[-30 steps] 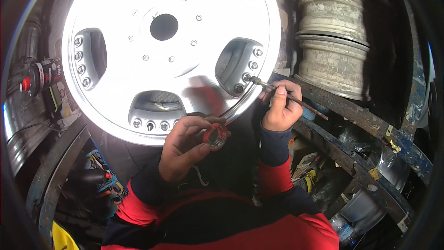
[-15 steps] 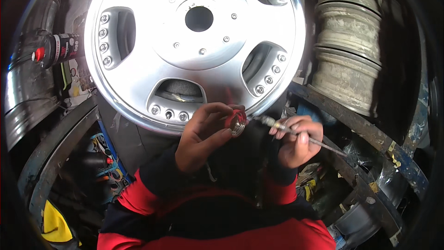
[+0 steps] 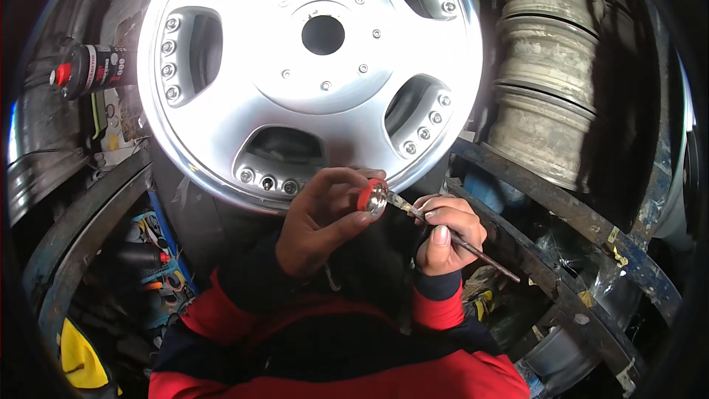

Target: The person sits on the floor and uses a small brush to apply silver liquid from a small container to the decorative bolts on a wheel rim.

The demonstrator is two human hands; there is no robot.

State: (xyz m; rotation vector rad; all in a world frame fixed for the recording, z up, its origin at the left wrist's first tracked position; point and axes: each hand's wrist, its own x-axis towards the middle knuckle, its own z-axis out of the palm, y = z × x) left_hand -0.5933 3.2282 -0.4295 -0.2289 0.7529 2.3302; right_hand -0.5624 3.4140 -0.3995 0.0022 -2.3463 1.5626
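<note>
Nearest: both forearms in red and dark sleeves (image 3: 439, 310) are rising toward the near edge of the wheel. A yellow cloth (image 3: 83, 355) is hanging below the left rail of the metal frame (image 3: 587, 229).

Left hand (image 3: 314, 225): fingers are curling part-open around a small red cap (image 3: 364, 198), pinching it by the sides. Cap is sitting just off the wheel's near edge, tilted, its silvery mouth facing the right hand. How much it is holding, cannot tell.

Right hand (image 3: 456, 233): fingers are closing on a slim brush (image 3: 484, 253) in a pen-like grip, the handle's tail pointing down and away to the right. Brush tip is meeting the cap's mouth or stopping just beside it; cannot tell which.

Step in hand, my judgement: the brush is being wetted or wiped at the cap. The next move seems to be calling for a level, steady cap and a light grip, so the tip is not dripping.

Beyond: the silver wheel (image 3: 288, 118) is lying face up, bolts (image 3: 424, 134) lining its openings. Past its left edge a dark bottle (image 3: 107, 70) with a red top is leaning outward; past its right edge a stack of dull rims (image 3: 546, 66) is standing.
</note>
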